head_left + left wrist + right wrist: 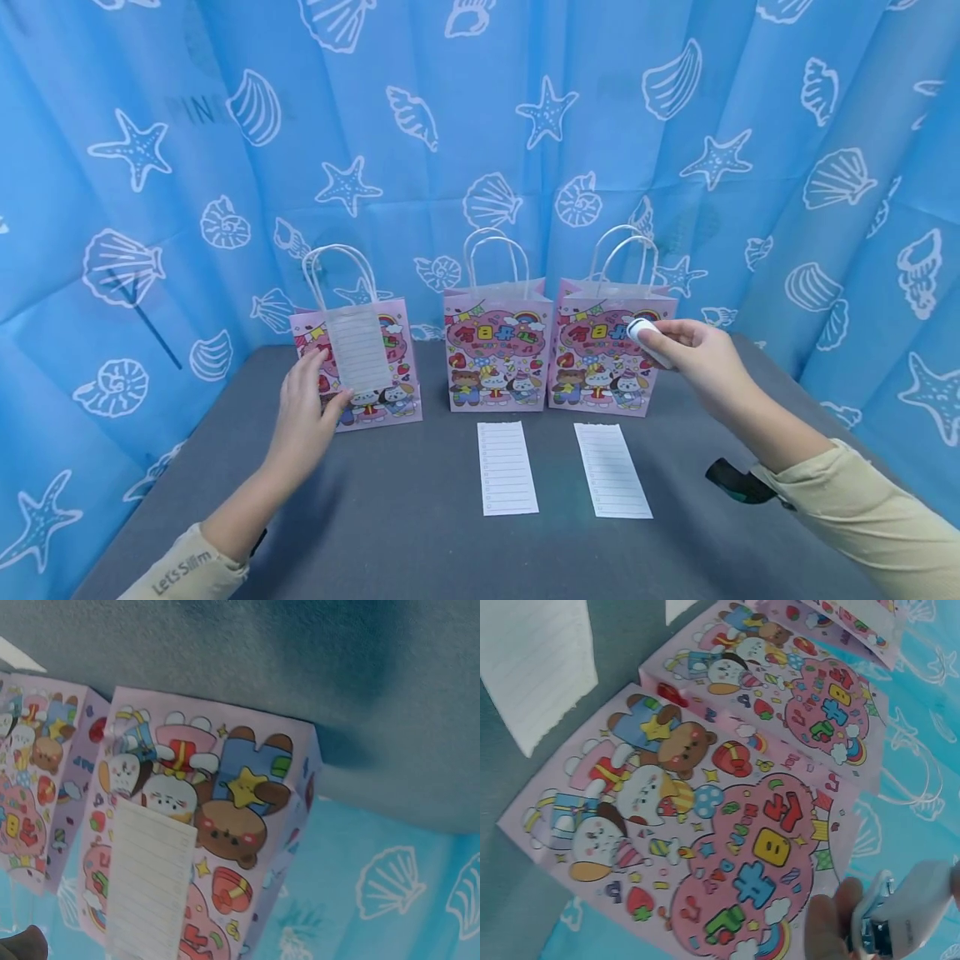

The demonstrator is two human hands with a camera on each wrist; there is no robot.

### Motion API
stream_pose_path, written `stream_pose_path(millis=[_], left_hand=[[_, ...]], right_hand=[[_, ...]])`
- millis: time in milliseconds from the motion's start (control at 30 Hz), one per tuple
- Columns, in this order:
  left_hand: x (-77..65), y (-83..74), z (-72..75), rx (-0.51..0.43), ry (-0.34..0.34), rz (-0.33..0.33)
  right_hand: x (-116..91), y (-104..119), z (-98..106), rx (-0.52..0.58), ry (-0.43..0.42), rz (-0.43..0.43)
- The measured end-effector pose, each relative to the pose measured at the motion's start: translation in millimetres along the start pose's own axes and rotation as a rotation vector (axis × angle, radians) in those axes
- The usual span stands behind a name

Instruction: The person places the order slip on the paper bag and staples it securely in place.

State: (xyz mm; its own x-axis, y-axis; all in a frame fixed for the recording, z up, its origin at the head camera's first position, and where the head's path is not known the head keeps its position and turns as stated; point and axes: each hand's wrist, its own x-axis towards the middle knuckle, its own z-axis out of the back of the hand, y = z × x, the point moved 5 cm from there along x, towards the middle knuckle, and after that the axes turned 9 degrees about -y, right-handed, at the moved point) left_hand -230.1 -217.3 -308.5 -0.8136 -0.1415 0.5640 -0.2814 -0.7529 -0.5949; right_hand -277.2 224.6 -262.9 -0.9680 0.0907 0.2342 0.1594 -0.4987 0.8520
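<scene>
Right hand (pixel 697 357) is pinching a small white device (pixel 641 328) between thumb and fingers; its metal-lined end is showing in the right wrist view. From the head camera it's overlapping the upper right of the right bag (pixel 596 367); can't tell if it's touching. Left hand (pixel 302 408) is hovering at the left bag (pixel 407 390), fingers loosely extended, thumb spread away. Thumb tip is sitting by the lower left corner of a lined slip (pixel 362 350); contact unclear. That slip is covering part of the bag's front, just below the handles.
</scene>
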Motion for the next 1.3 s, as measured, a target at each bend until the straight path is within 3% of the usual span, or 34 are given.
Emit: stream_pose_path(millis=[733,1067,1300], left_hand=[[-22.5,-1.8,-34.8,-0.058,0.181,0.057],[-34.9,-6.9,-51.9,-0.035,0.291,0.089],[-42.2,-10.3,-60.9,-0.036,0.332,0.083]], right_hand=[[-14.1,-71.9,19.3,-0.034,0.092,-0.313],[-22.2,-96.7,16.4,-0.021,0.137,-0.411],[-27.9,-110.1,11.8,0.010,0.155,-0.437]])
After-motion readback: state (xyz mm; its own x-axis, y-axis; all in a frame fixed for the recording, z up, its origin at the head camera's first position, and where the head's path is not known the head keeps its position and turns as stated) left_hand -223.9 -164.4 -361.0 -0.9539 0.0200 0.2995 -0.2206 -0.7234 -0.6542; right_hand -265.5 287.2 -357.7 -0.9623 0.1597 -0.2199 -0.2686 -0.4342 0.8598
